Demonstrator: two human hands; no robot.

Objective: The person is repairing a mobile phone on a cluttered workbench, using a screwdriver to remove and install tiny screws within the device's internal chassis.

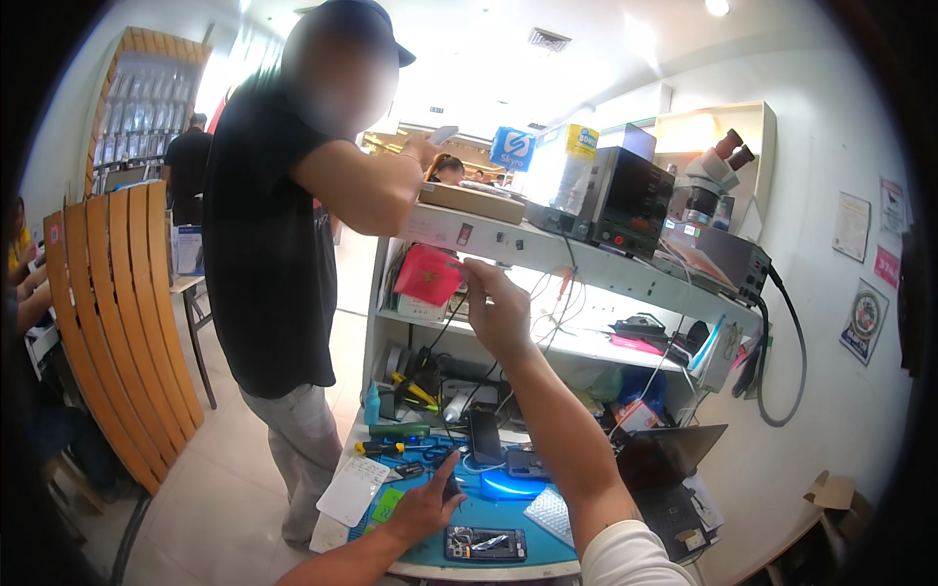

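Note:
My right hand is raised in front of the shelf unit, its thumb and fingers pinched at the edge of a pink packet. Low over the blue work mat, my left hand is closed around a small dark flat object, whose kind I cannot make out. Just right of that hand lies an opened phone with its inner parts showing. A dark phone lies farther back on the bench, beyond the blue mat.
A person in a black shirt stands at the left beside the bench. A white shelf carries a microscope and bench instruments. An open laptop sits at the right; pliers, cables and a white card lie around the mat.

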